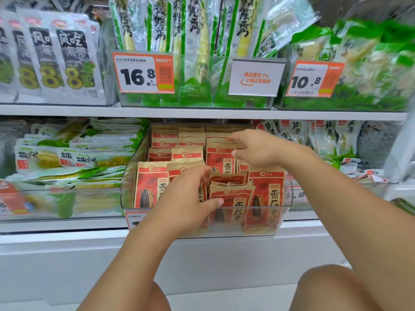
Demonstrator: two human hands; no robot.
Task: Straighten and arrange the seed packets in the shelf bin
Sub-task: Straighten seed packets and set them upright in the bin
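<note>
Partway, by my judgement: in the clear shelf bin (pixel 129 176) rear seed packets (pixel 190 140) stand in rows, front-centre ones sag; left hand (pixel 190 196) pinches a front packet (pixel 231 198), right hand (pixel 253 147) fingers a middle-row packet top.

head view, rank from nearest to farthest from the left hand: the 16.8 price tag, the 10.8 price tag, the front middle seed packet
1. front middle seed packet, touching the left hand in the clear bin.
2. 16.8 price tag, shelf above, upper left.
3. 10.8 price tag, shelf above, far right.
</note>
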